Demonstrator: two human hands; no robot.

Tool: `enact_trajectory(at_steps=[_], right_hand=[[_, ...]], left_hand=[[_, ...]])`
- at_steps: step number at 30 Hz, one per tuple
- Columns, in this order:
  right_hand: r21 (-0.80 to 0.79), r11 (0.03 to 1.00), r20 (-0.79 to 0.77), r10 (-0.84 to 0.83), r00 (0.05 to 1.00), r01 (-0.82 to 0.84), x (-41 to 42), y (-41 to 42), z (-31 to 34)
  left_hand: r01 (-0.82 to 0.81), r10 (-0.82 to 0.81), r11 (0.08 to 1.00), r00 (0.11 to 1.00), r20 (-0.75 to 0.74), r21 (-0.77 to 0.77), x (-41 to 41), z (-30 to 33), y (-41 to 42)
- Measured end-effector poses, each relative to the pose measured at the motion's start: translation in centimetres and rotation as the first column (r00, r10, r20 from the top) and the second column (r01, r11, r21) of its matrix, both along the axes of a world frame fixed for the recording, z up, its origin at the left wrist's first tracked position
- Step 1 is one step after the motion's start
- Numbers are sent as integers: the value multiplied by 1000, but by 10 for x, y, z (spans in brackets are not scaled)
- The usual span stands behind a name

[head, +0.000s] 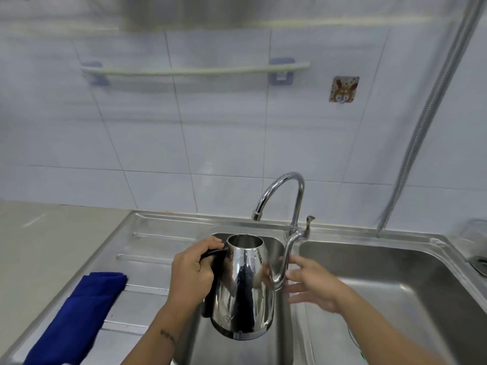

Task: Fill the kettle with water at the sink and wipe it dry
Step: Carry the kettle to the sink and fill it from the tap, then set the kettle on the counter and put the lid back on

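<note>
A shiny steel gooseneck kettle [243, 288] with no lid hangs upright over the left sink basin [276, 248]. My left hand [193, 275] is shut on its black handle. The thin curved spout points right. My right hand [313, 284] is open beside the spout, fingers spread, close to it or just touching. The chrome tap [286, 193] arches above and behind the kettle, its outlet a little right of the kettle's mouth; no water is running. A blue cloth [79, 314] lies folded on the draining board at the left.
The right sink basin [395, 280] lies under my right hand, with a drain fitting at its far right edge. The tap lever [308, 224] stands behind the spout. A flexible metal hose [421, 122] runs up the tiled wall. A beige counter [39, 246] lies to the left.
</note>
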State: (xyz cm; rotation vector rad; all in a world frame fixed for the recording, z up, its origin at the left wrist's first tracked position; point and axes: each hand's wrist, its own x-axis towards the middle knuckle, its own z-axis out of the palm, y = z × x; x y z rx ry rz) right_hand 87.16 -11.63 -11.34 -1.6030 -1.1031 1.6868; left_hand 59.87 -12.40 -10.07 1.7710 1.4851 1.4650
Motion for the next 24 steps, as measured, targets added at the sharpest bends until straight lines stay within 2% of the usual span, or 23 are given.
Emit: enact_trajectory(at_steps=[5, 9, 13, 19, 24], right_hand=[[85, 981, -5, -173, 985, 173, -32, -17, -5], [142, 962, 7, -236, 972, 233, -62, -25, -3], [230, 932, -22, -284, 959, 281, -102, -22, 11], [357, 879, -76, -310, 948, 317, -199, 1, 30], [356, 847, -127, -374, 919, 394, -312, 20, 32]], left_hand=[[6, -3, 999, 999, 48, -53, -10, 6, -21], [22, -10, 992, 996, 93, -126, -34, 13, -29], [42, -27, 992, 992, 120, -121, -72, 31, -28], [66, -58, 996, 990, 131, -65, -168, 54, -11], [128, -119, 989, 986, 119, -69, -276, 62, 19]])
